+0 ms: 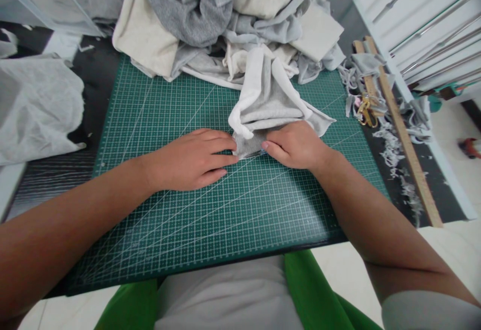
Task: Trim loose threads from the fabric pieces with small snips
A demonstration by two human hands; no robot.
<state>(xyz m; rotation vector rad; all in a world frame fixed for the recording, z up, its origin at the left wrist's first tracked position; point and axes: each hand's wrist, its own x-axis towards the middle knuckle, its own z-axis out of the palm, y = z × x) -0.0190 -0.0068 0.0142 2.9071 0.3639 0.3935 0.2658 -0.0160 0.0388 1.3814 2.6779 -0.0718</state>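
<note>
A small grey-and-white fabric piece (270,99) lies on a green cutting mat (180,219), its thick white edges folded up and its near edge flat. My left hand (195,159) rests palm down at the left end of that near edge, fingers stretched out and fingertips touching the cloth. At the other end, my right hand (296,144) is closed, with curled fingers and the thumb pointing left along the edge. A small bluish bit shows by the thumb tip; what it belongs to is hidden.
A heap of grey and cream fabric (210,19) covers the mat's far side. White cloth (37,104) lies on the left. Gold-handled scissors (366,112), a wooden ruler (406,149) and fabric scraps (391,144) lie along the right edge. Metal rods (432,39) stand beyond.
</note>
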